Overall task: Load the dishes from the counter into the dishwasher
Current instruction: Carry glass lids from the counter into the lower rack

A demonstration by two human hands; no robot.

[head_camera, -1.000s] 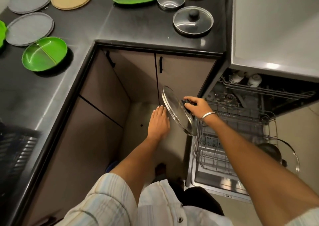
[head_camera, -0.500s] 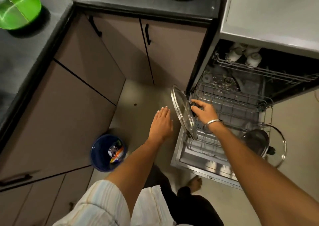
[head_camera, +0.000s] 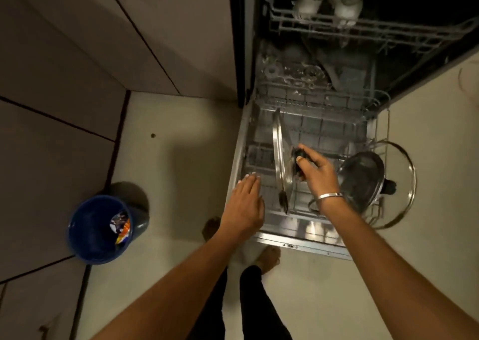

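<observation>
The floor (head_camera: 181,184) is pale and smooth, and beige cabinet fronts (head_camera: 77,67) with dark seams close it in on the left and behind. To the right stands the open dishwasher (head_camera: 259,15), its door dropped flat and its lower rack (head_camera: 324,121) pulled out over the door. A blue bin (head_camera: 99,229) sits on the floor near the cabinets, well apart from the door, with colourful wrappers inside; any print on them is too small to read. In the upper rack (head_camera: 363,32), pale cups (head_camera: 326,0) show dimly in the dark. The right hand (head_camera: 317,172) grips the black knob of a glass lid (head_camera: 281,163), which stands on edge in the left part of the lower rack. Just beside that hand, at the right edge of the rack, a second glass lid (head_camera: 400,186) leans on edge with a steel-rimmed dish (head_camera: 363,179) in front of it. The left hand (head_camera: 245,207) hangs flat with straight fingers over the left edge of the door, holding nothing. A metal bangle (head_camera: 329,195) circles the right wrist. Bare feet (head_camera: 269,258) stand on the floor just in front of the door's edge. No brand or label can be read anywhere.
</observation>
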